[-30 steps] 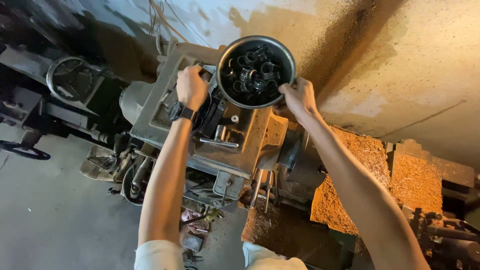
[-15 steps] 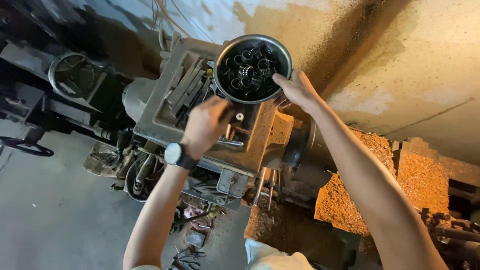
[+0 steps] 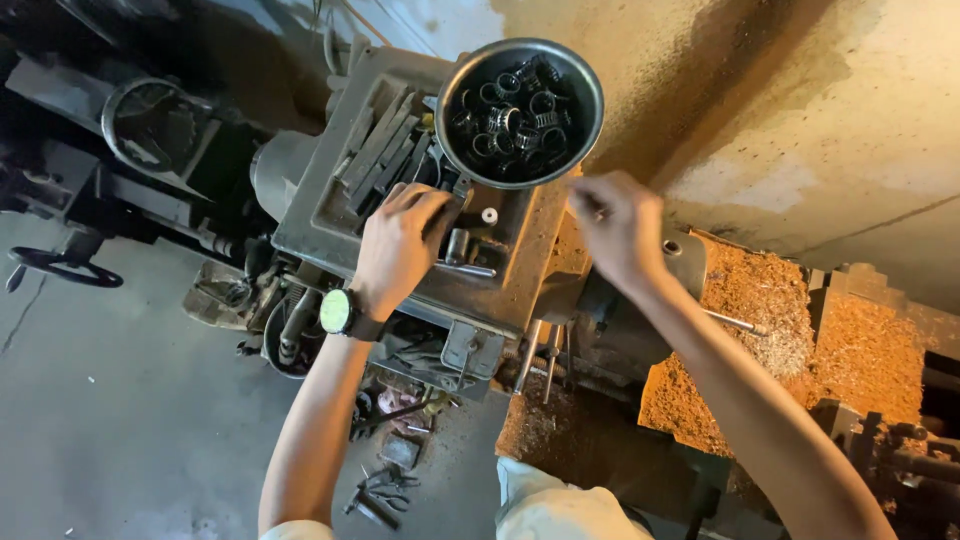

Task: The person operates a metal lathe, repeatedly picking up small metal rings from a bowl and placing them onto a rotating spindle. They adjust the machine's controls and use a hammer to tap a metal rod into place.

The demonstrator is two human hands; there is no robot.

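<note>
- Floor (image 3: 120, 420): bare grey concrete, lower left, with a few small dark tools (image 3: 375, 495) lying loose near the machine's foot.
- Wall (image 3: 800, 110): rough plaster, pale and stained, filling the upper right.
- Machine (image 3: 300, 210): heavy grey metal body, grimy, with a flat-topped housing that serves as a worktop (image 3: 500, 290); its top is dusted with fine sawdust on the right side.
- Handwheels: one large round wheel (image 3: 150, 120) at upper left, one dark smaller wheel (image 3: 65, 268) low at far left.
- Shavings (image 3: 780, 330): thick orange-brown heaps of sawdust and chips to the right of the housing and down over the machine bed.
- Flat bars (image 3: 385, 140): several grey metal strips laid side by side in the recess on top of the housing, just left of the bowl.
- Bowl (image 3: 520, 110): round, shiny metal, rim bright; it stands on the far end of the housing top, upright, apart from both hands.
- Rings (image 3: 510, 125): many small dark metal rings, some with bright toothed edges, piled loosely inside the bowl, filling its bottom.
- Small parts: a short white cylinder (image 3: 489, 215) and a grey metal stub (image 3: 457, 245) stand on the housing just below the bowl.
- Left hand (image 3: 400, 245): wristwatch (image 3: 338, 312) with a pale green face on the wrist; palm down on the housing top beside the flat bars, fingers curled; whether the grip pinches anything cannot be told.
- Right hand (image 3: 615, 230): blurred, raised just below and right of the bowl, fingers drawn together; whether the grip holds anything cannot be told.
</note>
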